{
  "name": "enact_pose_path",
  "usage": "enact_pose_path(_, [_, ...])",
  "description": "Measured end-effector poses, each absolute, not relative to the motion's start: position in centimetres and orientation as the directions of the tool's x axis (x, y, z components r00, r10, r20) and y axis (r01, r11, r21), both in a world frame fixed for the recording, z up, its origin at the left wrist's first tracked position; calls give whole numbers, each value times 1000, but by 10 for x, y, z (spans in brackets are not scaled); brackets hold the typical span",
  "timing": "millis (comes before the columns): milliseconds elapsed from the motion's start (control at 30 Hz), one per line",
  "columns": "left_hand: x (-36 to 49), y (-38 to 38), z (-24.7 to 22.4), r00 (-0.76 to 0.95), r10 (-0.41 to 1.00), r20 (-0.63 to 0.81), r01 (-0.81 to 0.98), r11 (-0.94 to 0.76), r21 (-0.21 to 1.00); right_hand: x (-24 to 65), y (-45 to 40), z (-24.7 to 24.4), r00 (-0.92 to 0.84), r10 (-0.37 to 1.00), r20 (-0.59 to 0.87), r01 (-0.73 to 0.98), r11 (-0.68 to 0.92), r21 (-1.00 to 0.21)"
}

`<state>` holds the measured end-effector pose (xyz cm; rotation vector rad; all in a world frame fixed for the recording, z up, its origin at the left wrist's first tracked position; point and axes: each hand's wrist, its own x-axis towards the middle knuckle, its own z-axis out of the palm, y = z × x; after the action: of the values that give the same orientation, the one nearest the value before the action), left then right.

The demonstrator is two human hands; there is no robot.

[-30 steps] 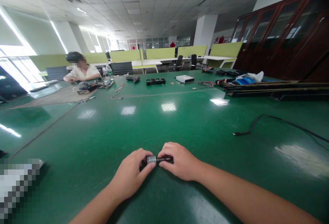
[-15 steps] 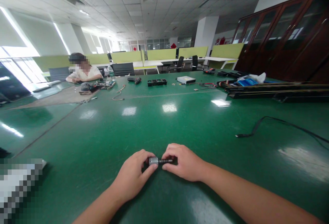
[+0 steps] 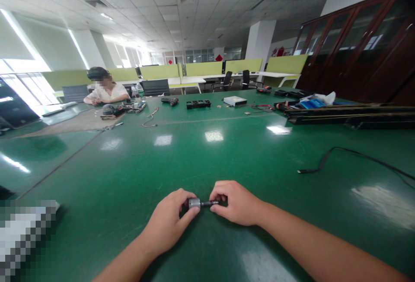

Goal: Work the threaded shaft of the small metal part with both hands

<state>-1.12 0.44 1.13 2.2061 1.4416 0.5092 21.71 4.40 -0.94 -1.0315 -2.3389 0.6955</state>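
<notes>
A small silver cylinder [image 3: 194,203] with a thin dark shaft [image 3: 205,204] lies level just above or on the green table [image 3: 201,156], near its front middle. My left hand [image 3: 171,219] grips the cylinder between thumb and fingers. The shaft points right, where a coiled spring [image 3: 215,203] sits around its far end. My right hand [image 3: 235,204] pinches the spring with thumb and fingertips, and a stretch of bare shaft shows between the two hands.
A black cable [image 3: 324,161] lies at the right. Farther back are a drill [image 3: 170,101], a black frame [image 3: 198,104], a white box [image 3: 235,100] and long black rails [image 3: 324,114]. A person [image 3: 106,90] sits at the far left.
My right hand has moved slightly right, away from my left hand, and the spring has shifted with it toward the shaft's end. My left hand has barely moved.
</notes>
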Motion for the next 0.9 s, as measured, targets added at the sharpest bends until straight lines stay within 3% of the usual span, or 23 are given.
enact_pose_path(633, [-12, 5, 11, 389, 919, 61, 758, -357, 546, 237, 57, -8, -637, 736, 231, 511, 627, -588])
enact_pose_path(900, [-12, 5, 10, 395, 916, 67, 757, -366, 541, 219, 46, -9, -625, 743, 238, 462, 598, -655])
